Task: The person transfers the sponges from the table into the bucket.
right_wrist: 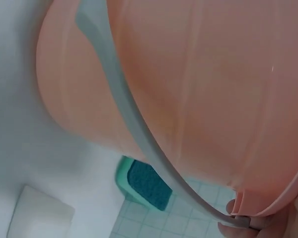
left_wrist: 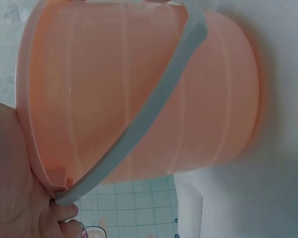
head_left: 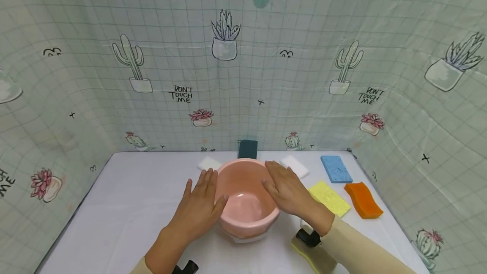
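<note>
A pink plastic bucket (head_left: 243,219) stands upright on the white table, its inside visible from above. Its grey handle (left_wrist: 139,121) hangs down across the front, as both wrist views show. My left hand (head_left: 199,206) lies along the left side of the rim with fingers straight and thumb toward the opening. On the opposite side, my right hand (head_left: 287,189) rests against the rim, fingers extended. Fingertips (right_wrist: 231,230) of that hand are right at the handle's joint in the right wrist view. The left fingers (left_wrist: 64,212) are similarly close to the other joint.
Behind the bucket stands a dark teal sponge (head_left: 247,149), with white pads (head_left: 294,166) nearby. To the right lie a blue sponge (head_left: 336,169), a yellow cloth-like square (head_left: 329,198) and a wavy orange sponge (head_left: 363,200). Another yellow-edged sponge (head_left: 312,257) lies under the right forearm. Patterned curtain surrounds the table.
</note>
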A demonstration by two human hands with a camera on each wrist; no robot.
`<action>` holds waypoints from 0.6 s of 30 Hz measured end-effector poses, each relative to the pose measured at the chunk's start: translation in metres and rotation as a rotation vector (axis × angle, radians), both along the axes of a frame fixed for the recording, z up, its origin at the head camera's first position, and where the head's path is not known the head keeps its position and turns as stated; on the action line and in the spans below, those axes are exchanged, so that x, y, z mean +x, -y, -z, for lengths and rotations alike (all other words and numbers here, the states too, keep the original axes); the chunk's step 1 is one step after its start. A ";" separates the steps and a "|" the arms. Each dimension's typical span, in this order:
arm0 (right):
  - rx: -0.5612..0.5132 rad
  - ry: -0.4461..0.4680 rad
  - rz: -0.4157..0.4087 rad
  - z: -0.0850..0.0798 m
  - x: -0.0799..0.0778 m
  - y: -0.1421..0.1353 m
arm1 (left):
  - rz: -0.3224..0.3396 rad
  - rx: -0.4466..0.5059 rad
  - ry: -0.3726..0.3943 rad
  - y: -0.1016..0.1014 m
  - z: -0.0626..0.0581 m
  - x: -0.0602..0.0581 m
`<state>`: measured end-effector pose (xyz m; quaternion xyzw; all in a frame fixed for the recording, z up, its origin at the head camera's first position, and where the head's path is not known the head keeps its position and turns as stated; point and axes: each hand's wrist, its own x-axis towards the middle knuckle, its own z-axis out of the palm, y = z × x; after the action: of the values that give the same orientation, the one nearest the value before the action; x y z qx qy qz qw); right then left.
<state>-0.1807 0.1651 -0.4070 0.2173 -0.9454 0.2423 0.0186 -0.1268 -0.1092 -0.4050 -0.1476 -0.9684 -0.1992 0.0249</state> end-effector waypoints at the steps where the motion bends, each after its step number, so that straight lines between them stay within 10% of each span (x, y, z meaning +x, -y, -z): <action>1: -0.003 0.001 -0.001 0.000 -0.001 -0.001 | -0.005 -0.005 -0.012 -0.001 0.000 0.001; 18: -0.017 -0.017 -0.036 0.000 -0.015 -0.005 | 0.006 -0.164 0.016 0.001 -0.014 -0.014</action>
<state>-0.1957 0.1697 -0.4074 0.2361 -0.9390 0.2488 0.0244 -0.1405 -0.1103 -0.3915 -0.1503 -0.9813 -0.1205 0.0046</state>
